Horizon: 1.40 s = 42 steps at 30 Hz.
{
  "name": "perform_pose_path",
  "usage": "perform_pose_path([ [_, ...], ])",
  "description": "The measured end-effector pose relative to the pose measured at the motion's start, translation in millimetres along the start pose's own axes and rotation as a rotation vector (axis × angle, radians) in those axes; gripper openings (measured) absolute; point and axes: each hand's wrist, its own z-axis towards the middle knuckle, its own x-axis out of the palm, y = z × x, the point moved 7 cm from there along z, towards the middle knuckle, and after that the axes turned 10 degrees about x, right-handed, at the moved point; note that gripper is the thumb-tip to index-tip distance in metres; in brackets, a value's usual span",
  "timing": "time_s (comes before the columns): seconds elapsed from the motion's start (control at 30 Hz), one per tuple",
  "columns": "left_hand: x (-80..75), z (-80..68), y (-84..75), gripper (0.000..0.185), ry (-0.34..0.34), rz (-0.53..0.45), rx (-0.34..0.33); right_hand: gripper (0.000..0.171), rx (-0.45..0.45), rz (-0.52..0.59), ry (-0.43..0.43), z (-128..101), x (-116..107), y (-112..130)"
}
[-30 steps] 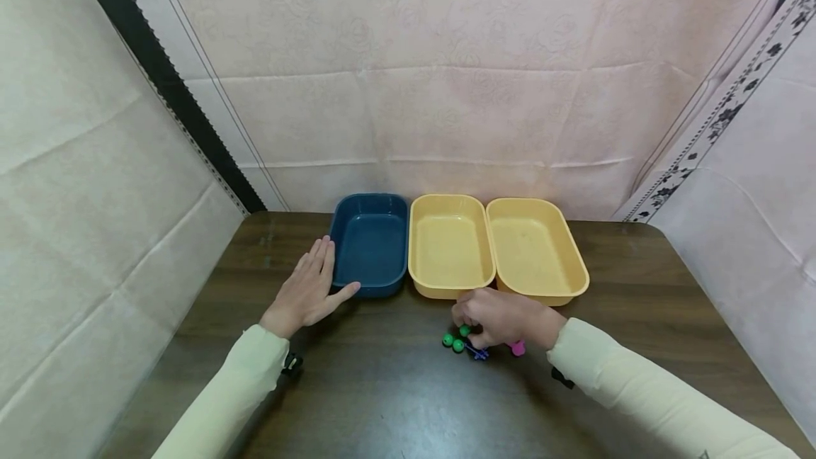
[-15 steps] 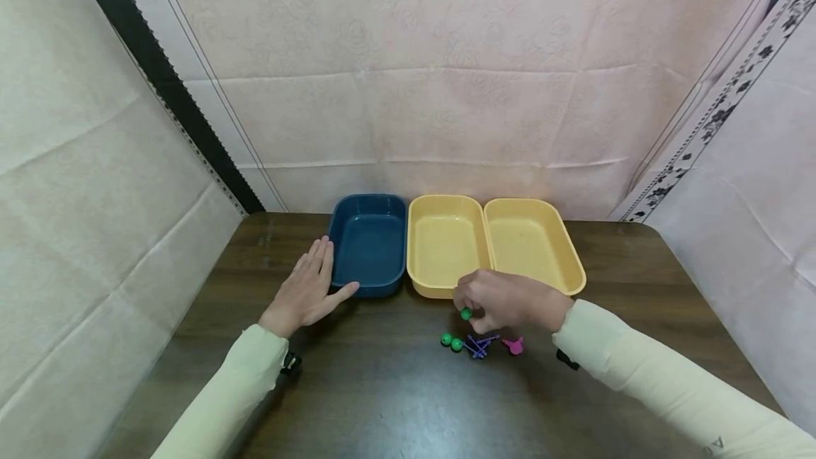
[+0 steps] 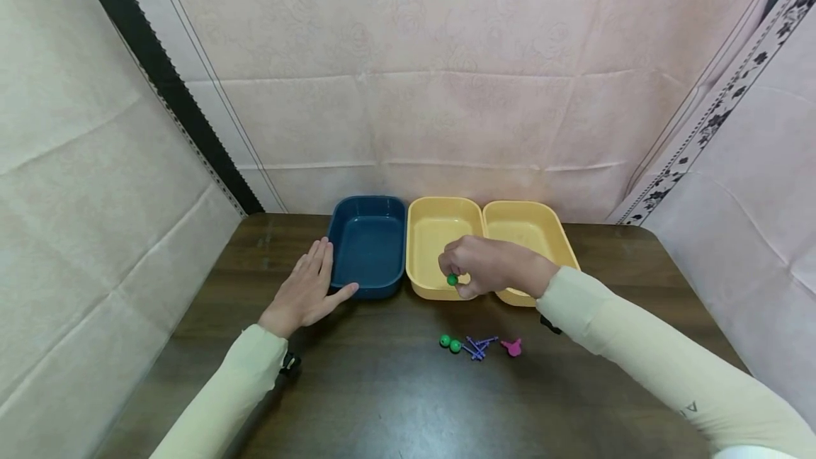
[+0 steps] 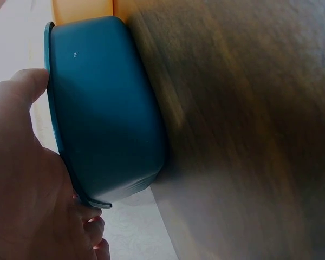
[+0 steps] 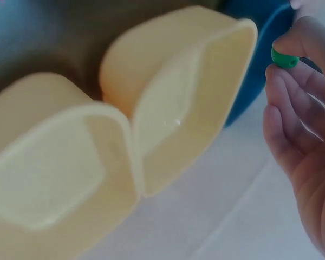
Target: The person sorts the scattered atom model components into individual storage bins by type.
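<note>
My right hand (image 3: 479, 265) pinches a green bead (image 5: 285, 58) between thumb and fingertips; a small hole shows in the bead. In the head view this hand is over the near part of the middle yellow tub (image 3: 440, 232). My left hand (image 3: 304, 287) lies with straight fingers along the left rim of the blue tub (image 3: 370, 243), its thumb at the near corner. On the table in front of the tubs lie two more green beads (image 3: 455, 346), several purple stick-like pieces (image 3: 478, 347) and a pink piece (image 3: 513, 348) with small points.
A second yellow tub (image 3: 532, 224) stands at the right, partly covered by the right forearm. The three tubs form a row at the back of the brown wooden table (image 3: 382, 402). Pale patterned cloth (image 3: 408, 91) hangs behind and at both sides.
My right hand has lifted a green bead from the small pieces and carried it up and away to the middle yellow tub. The left hand has stayed still.
</note>
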Motion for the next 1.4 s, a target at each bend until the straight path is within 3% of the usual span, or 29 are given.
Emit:
perform_pose_path([
  [0.23,-0.4,-2.1,0.3,0.107,0.004,0.006,-0.008,0.011,-0.03,-0.055,-0.042,24,-17,1],
  [0.53,-1.4,-0.1,-0.8,0.107,0.004,0.002,0.006,0.008,-0.008,-0.024,-0.046,58,-23,6],
  [1.0,-1.0,0.8,-1.2,0.108,0.001,0.005,0.011,0.013,0.075,-0.034,-0.033,106,0,5],
  [1.4,-1.0,0.6,1.0,0.108,0.001,0.025,0.003,0.016,0.114,0.011,-0.058,127,21,-2],
])
